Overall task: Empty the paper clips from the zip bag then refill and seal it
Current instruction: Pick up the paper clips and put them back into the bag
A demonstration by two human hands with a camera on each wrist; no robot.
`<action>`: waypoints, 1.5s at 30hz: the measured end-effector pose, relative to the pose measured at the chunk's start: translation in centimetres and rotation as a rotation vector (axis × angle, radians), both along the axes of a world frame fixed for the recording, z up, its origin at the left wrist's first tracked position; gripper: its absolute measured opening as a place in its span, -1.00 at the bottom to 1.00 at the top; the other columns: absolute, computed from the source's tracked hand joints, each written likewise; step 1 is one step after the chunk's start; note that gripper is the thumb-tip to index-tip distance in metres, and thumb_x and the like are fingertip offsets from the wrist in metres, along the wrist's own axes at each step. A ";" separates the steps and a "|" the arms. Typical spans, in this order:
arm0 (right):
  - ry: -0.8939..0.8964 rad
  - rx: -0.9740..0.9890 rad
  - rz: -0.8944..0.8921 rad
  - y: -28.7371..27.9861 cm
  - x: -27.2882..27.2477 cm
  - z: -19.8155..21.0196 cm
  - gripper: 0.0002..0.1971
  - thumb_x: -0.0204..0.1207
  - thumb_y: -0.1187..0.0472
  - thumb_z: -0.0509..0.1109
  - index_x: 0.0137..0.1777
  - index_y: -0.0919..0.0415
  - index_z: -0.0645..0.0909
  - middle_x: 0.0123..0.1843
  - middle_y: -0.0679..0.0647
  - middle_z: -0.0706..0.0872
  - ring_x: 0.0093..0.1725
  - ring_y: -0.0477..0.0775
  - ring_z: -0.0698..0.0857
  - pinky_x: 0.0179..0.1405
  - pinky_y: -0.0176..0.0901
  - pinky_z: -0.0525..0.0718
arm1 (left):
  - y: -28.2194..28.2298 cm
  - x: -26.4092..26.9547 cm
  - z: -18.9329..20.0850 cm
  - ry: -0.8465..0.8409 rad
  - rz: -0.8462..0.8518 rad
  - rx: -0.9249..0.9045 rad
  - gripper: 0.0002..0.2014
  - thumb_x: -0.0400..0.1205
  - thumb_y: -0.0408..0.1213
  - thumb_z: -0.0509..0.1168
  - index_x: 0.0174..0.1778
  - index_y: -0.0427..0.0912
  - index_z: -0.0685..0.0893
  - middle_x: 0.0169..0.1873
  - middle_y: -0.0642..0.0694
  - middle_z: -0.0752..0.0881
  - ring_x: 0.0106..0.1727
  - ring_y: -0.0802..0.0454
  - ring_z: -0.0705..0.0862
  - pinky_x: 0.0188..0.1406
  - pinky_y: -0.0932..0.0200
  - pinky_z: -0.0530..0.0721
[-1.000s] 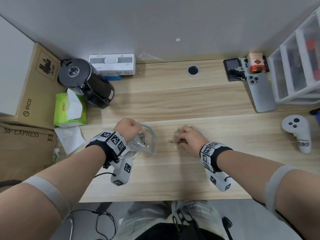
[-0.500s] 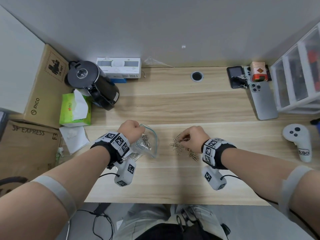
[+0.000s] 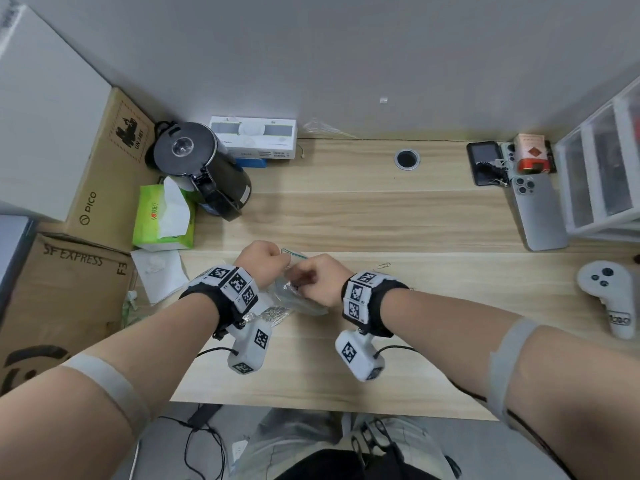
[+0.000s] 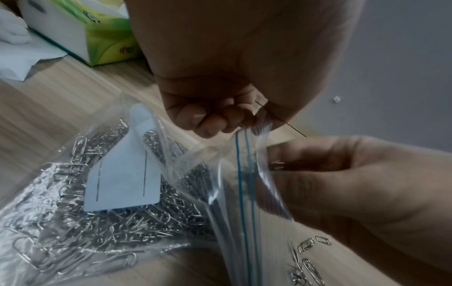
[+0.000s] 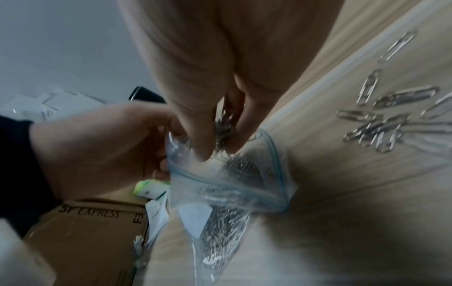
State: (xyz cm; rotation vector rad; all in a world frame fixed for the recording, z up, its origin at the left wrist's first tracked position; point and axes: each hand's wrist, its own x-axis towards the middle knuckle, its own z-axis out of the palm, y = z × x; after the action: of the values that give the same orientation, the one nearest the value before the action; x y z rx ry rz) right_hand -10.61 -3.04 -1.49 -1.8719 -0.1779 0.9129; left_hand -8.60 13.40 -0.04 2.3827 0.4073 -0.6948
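A clear zip bag [image 3: 298, 300] with a blue zip strip [image 4: 240, 174] lies on the wooden desk [image 3: 381, 220], holding several silver paper clips and a white card [image 4: 122, 174]. My left hand [image 3: 281, 263] pinches the bag's rim [image 5: 171, 154] and keeps the mouth lifted. My right hand [image 3: 310, 280] is at that mouth, its fingers pinching a bunch of paper clips [image 5: 223, 129] just above the opening. Several loose paper clips [image 5: 381, 125] lie on the desk to the right of the bag, and one single clip [image 3: 383, 265] lies farther off.
A black kettle [image 3: 204, 171] and a green tissue box [image 3: 162, 216] stand at the back left, beside cardboard boxes [image 3: 69, 289]. A phone [image 3: 538, 209], a plastic drawer unit [image 3: 602, 174] and a white controller [image 3: 609, 292] are at the right.
My right hand has left the loose pile and moved left to the bag's mouth with clips in its fingers. My left hand still holds the bag's rim.
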 end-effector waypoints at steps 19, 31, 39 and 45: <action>-0.258 -0.573 0.321 -15.9 -2.2 -4.5 -0.11 0.02 0.07 0.77 0.37 0.16 0.44 0.19 -0.02 0.42 0.10 0.04 0.56 0.15 -0.18 0.56 | -2.0 0.1 -0.4 0.018 -0.050 0.003 -0.78 0.54 -0.23 0.29 -0.40 -0.18 0.48 -0.47 -0.10 0.46 -0.40 -0.06 0.44 -0.37 0.14 0.41; -0.303 -0.338 0.018 -13.4 -1.4 -5.5 -0.51 0.17 0.27 0.69 0.13 0.17 0.70 -0.01 -0.01 0.55 -0.10 0.00 0.61 -0.01 -0.29 0.64 | -1.4 0.0 -0.3 0.034 -0.050 0.028 -0.77 0.54 -0.22 0.28 -0.42 -0.18 0.53 -0.47 -0.08 0.53 -0.39 -0.06 0.52 -0.36 0.13 0.48; -0.330 -0.522 0.151 -13.8 -1.1 -4.9 -0.01 -0.01 0.07 0.76 0.49 0.07 0.43 0.38 0.08 0.37 0.36 0.12 0.37 0.39 -0.06 0.48 | -1.3 0.1 -0.3 0.024 -0.050 0.022 -0.77 0.54 -0.23 0.28 -0.41 -0.18 0.48 -0.48 -0.09 0.47 -0.40 -0.06 0.46 -0.36 0.12 0.43; -0.287 -0.411 0.104 -12.4 -0.9 -5.7 -0.31 0.21 0.27 0.64 0.40 0.10 0.57 0.17 -0.01 0.44 0.21 0.10 0.54 0.34 -0.02 0.55 | -1.2 0.1 -0.7 0.032 -0.042 0.007 -0.81 0.51 -0.21 0.27 -0.39 -0.18 0.49 -0.48 -0.11 0.47 -0.42 -0.07 0.47 -0.37 0.11 0.46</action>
State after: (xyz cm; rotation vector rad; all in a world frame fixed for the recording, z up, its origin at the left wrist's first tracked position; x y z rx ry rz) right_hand -11.55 -15.49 -7.24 -2.3949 -0.2803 0.7879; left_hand -8.53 12.18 -0.74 2.3950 0.3748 -0.7520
